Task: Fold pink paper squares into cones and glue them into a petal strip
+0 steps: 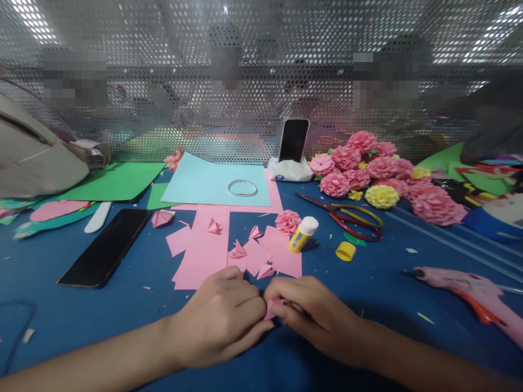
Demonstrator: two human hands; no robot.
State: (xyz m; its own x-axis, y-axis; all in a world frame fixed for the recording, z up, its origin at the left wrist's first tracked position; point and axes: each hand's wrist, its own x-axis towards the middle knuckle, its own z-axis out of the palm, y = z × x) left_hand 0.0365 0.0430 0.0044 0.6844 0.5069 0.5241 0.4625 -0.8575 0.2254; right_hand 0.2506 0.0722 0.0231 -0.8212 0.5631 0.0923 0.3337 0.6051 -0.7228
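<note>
Between my two hands, low in the middle of the head view, is a small folded piece of pink paper (273,308). My left hand (226,316) is closed on its left side, knuckles up. From the right, the thumb and forefinger of my right hand (316,316) pinch the same piece. Most of its shape is hidden by my fingers. Just beyond lie several small folded pink paper pieces (238,250) on flat pink paper sheets (208,245). A glue stick (303,235) stands uncapped beside a pink paper flower (288,222); its yellow cap (345,251) lies to the right.
Scissors (347,212) and a pink glue gun (461,288) lie right, before paper flowers (379,169). A phone (105,247) lies left; another phone (294,140) leans on a tissue pack (290,170). A silver ring (242,188) rests on light-blue paper (204,179). A perforated metal panel (180,120) stands behind.
</note>
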